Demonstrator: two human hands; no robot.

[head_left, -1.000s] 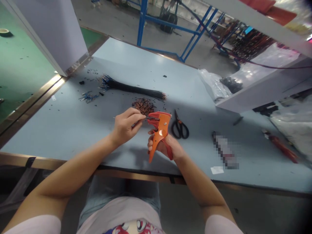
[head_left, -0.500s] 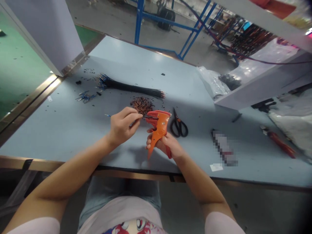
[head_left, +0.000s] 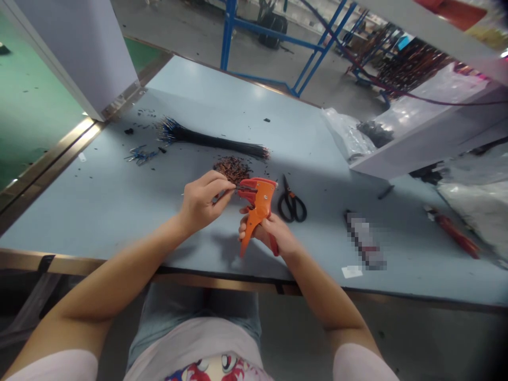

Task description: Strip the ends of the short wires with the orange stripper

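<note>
One pair of scissors (head_left: 291, 206) flanks the wire stripper (head_left: 260, 203).

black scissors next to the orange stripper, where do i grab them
Probably grip the scissors by their black finger loops, coming from above on the near side. They lie flat on the bench with the blades pointing away, so the loops face you.

Bright overhead light, soft shadow below right hand (head_left: 273, 234) on bench (head_left: 95, 217); fisheye bowing, dark blurred lower-right corner.
</note>
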